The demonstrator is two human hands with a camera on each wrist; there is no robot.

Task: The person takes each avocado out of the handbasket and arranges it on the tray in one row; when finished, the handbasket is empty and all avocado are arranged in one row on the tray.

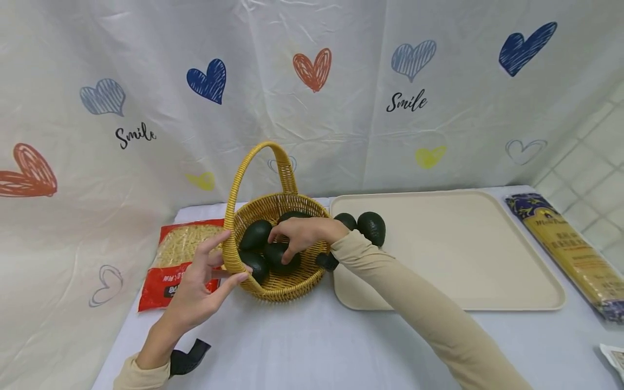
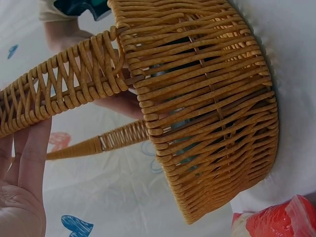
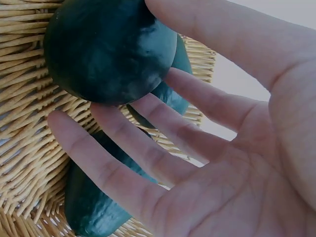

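We are seeing the wicker basket [image 1: 278, 254] sitting on the white table [image 1: 302, 346], at about nine o'clock from the beige tray [image 1: 463, 254], its rim just touching the tray's edge. The left hand [image 1: 205, 287] is steadying the basket at its near-left rim, where the handle [image 1: 253, 173] joins; thumb and fingers are pinching the weave there. In the left wrist view the fingers [image 2: 27, 163] are lying nearly straight along the handle.

The right hand [image 1: 302, 233] is reaching in from three o'clock, over the rim, and its fingers are curling loosely round a dark avocado [image 1: 281, 257] in the middle of the basket. The right wrist view is showing the fingers [image 3: 148, 148] spread, touching the avocado's underside, not clenched tight. More avocados are lying around it inside. Two avocados [image 1: 371, 227] are resting on the tray's far-left corner. A red noodle packet [image 1: 175, 265] is lying at nine o'clock from the basket, and a long pasta packet [image 1: 570, 249] at three o'clock from the tray.
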